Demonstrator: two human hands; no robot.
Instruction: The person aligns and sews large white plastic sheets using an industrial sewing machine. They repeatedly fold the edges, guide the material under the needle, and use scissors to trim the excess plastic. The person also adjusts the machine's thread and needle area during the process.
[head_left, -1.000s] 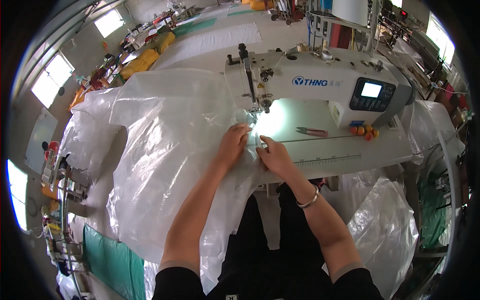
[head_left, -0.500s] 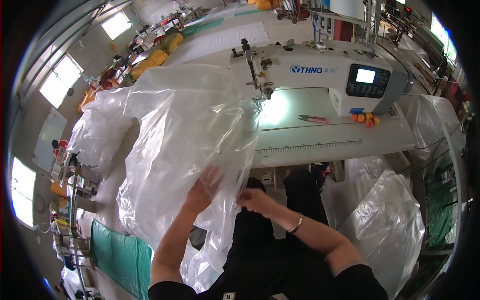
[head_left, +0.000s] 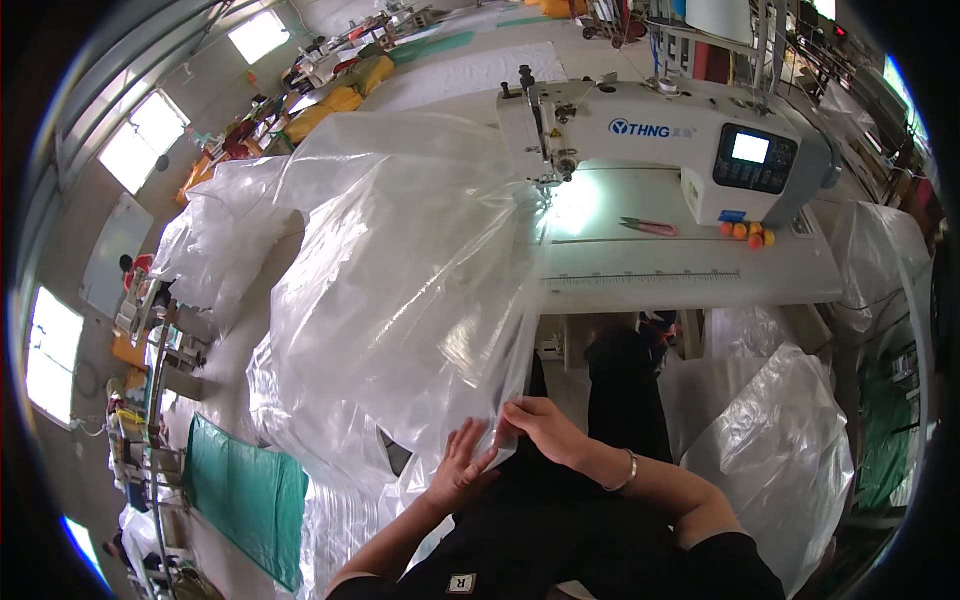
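A large sheet of clear plastic (head_left: 400,260) runs from under the needle of a white sewing machine (head_left: 640,130) down toward my lap. Its right edge is pinched between the thumb and fingers of my right hand (head_left: 545,430), which wears a bracelet at the wrist. Close beside it, my left hand (head_left: 462,470) has its fingers stretched out against the sheet near the same edge. A bright lamp lights the needle area, and the sheet's edge passes just left of that glow.
Pink-handled thread snips (head_left: 650,228) and several small orange-yellow balls (head_left: 750,234) lie on the machine table (head_left: 690,290). More clear plastic (head_left: 770,450) is heaped at my right. A green sheet (head_left: 245,495) covers part of the floor at left.
Both hands have come down the sheet's edge toward my body, and the left has moved right, close to the right hand. The sheet's edge is drawn straighter. The whole view has shifted slightly.
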